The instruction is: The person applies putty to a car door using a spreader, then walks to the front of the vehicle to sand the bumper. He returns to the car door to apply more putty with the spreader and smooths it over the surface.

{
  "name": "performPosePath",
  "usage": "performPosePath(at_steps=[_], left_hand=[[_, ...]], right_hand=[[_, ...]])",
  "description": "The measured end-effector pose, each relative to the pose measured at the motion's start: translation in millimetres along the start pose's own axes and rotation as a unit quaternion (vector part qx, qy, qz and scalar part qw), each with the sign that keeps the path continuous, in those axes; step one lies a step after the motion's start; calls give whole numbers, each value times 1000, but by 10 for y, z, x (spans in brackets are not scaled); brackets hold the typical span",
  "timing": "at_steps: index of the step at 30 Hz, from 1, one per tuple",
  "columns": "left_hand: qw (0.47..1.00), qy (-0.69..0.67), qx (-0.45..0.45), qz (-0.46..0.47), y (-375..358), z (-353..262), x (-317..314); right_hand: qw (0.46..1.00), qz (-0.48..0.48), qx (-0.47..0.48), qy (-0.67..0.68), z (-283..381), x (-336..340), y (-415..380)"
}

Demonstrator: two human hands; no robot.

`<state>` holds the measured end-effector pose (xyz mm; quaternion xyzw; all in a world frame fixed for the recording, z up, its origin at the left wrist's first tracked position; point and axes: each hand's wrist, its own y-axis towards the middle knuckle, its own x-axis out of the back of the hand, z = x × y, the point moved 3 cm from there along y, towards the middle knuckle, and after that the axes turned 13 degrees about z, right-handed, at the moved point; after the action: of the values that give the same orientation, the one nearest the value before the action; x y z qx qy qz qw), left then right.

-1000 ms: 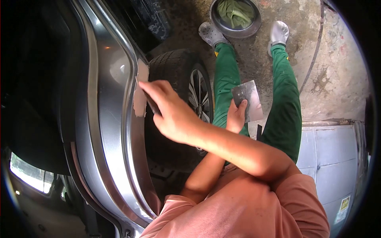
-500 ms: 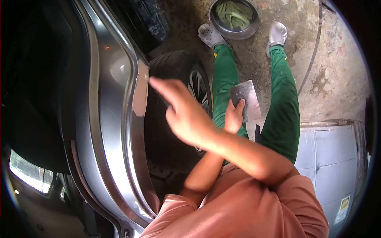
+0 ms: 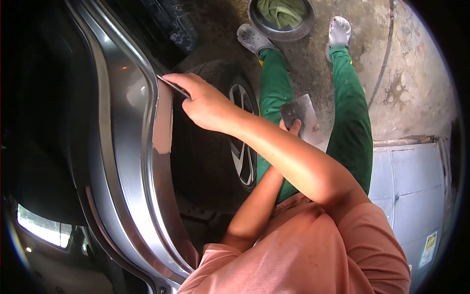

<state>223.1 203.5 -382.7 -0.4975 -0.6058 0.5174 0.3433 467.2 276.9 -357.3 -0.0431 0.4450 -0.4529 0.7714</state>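
Observation:
My right hand (image 3: pixel 208 100) reaches across to the car and is closed on a thin flat putty spreader (image 3: pixel 174 86). The spreader's edge meets the upper end of a pinkish-beige putty patch (image 3: pixel 163 122) on the wheel arch edge of the grey car body (image 3: pixel 125 117). My left hand (image 3: pixel 293 128), near my left thigh and below the right forearm, grips a flat rectangular metal plate (image 3: pixel 304 110). A pale pinkish smear shows on the plate's right part. Part of the left fingers is hidden behind the plate.
The car's tyre (image 3: pixel 205 147) and spoked wheel rim (image 3: pixel 240 159) sit just right of the arch. A metal basin (image 3: pixel 286 36) holding a green cloth (image 3: pixel 280 12) stands on the stained floor between my feet. Pale grey panels (image 3: pixel 416 176) lie at the right.
My right hand has shifted up and left, and the spreader now shows clearly at the patch's upper end. The left hand still holds the plate. The view has shifted slightly.

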Motion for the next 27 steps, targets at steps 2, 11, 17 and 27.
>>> performPosePath(at_steps=[2, 11, 17, 27], left_hand=[[999, -39, -35, 0, 14, 11, -36], [989, 142, -12, 29, -57, -332, -95], [998, -5, -22, 59, -17, -200, -113], [934, -332, -53, 120, -25, -351, -113]], right_hand=[[999, -8, 17, -25, 4, -61, -28], [993, -44, 55, -90, 461, -504, -615], [982, -64, 106, -146, 693, -957, -1113], [929, -55, 21, -365, 1192, 916, -1942]])
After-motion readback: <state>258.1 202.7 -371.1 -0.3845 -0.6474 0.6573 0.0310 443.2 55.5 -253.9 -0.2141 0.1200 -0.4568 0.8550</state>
